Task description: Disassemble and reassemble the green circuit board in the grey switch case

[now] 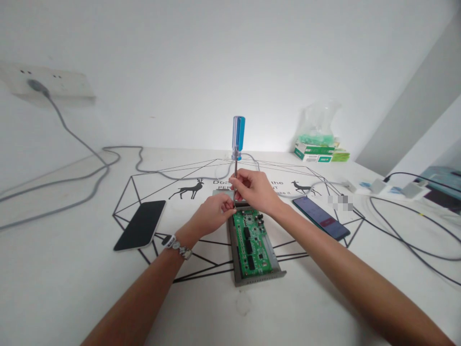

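A screwdriver (238, 137) with a blue and clear handle stands upright, its tip down at the far left corner of a green circuit board (256, 245). My right hand (255, 189) pinches its metal shaft below the handle. Beside the tip, my left hand (215, 211) has thumb and index finger pressed together at the board's corner; whatever they pinch is too small to make out. The board lies in a grey metal tray (237, 269) with a slotted near edge. Black chips and small parts cover the board. My hands hide part of the tray's far end.
A dark-screened phone (142, 226) lies at left, and a lit phone (321, 218) at right. Green-white boxes (314, 151) and a plastic bag (319, 122) stand back right. A power strip (387, 187) and black cables are far right. A grey cord (86, 144) runs from the wall socket.
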Demonstrator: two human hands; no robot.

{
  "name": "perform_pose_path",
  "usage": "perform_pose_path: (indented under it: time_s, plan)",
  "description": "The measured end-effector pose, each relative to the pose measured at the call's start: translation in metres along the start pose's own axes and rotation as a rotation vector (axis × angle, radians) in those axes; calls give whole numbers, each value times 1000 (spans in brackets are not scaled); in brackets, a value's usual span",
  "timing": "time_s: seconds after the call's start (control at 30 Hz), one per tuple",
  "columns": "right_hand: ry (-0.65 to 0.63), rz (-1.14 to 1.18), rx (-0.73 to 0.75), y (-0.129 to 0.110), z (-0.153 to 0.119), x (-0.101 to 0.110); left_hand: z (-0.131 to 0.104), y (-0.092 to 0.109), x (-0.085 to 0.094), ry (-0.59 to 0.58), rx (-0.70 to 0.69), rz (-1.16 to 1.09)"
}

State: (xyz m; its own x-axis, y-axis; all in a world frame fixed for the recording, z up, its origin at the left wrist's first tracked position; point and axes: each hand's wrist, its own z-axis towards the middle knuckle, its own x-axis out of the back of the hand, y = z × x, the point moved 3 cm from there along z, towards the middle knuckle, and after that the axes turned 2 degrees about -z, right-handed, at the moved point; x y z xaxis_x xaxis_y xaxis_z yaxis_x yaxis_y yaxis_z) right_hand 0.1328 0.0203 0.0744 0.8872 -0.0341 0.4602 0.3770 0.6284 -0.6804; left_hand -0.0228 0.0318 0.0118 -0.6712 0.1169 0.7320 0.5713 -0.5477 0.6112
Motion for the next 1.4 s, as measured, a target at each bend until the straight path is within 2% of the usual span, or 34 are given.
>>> perform_pose_path:
  time_s: [0.1,0.2,0.43,0.97,1.2,1.4]
  plan:
    - [5,-17,-7,6,-3,0,1,-1,-2,16,-20,-1]
    - [11,-4,-25,14,-4,0,1,1,-1,83,-38,-23]
    - [14,26,-42,23,-6,-3,3,4,-3,178,-1,-95]
    - [-25,47,-108,26,-10,-6,3,3,-7,117,-16,-56]
    - [-182,322,-296,22,-3,2,3,-4,-9,120,-59,-15]
    - [-146,388,-268,17,2,14,5,-5,-9,97,-79,22]
